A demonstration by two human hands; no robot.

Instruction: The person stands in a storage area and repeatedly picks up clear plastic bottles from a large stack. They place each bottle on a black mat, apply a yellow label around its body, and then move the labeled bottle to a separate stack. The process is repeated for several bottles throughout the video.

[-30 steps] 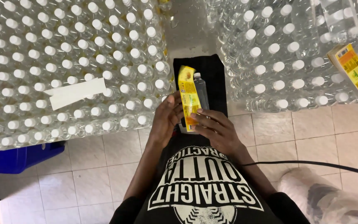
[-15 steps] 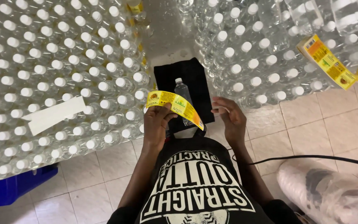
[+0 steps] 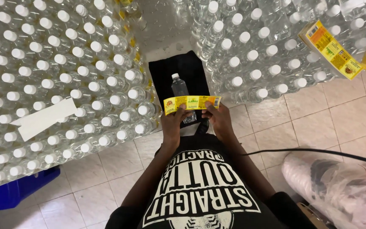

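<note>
I hold a yellow label strip (image 3: 192, 103) stretched flat between both hands. My left hand (image 3: 174, 123) pinches its left end and my right hand (image 3: 219, 118) pinches its right end. Just under the strip a clear plastic bottle with a white cap (image 3: 178, 87) lies on a black cloth (image 3: 191, 68) on my lap. The label crosses the bottle's lower body and hides part of it.
Several white-capped clear bottles stand packed at the left (image 3: 56, 72) and at the right (image 3: 255, 51). A white paper strip (image 3: 43, 118) lies on the left bottles. More yellow labels (image 3: 331, 50) hang at the upper right. A black cable (image 3: 318, 152), a plastic bag (image 3: 339, 186) and a blue tub (image 3: 18, 191) sit on the tiled floor.
The label was upright against the bottle, then peeled away in my left hand alone. Now my right hand has taken its other end and the strip is level over the bottle.
</note>
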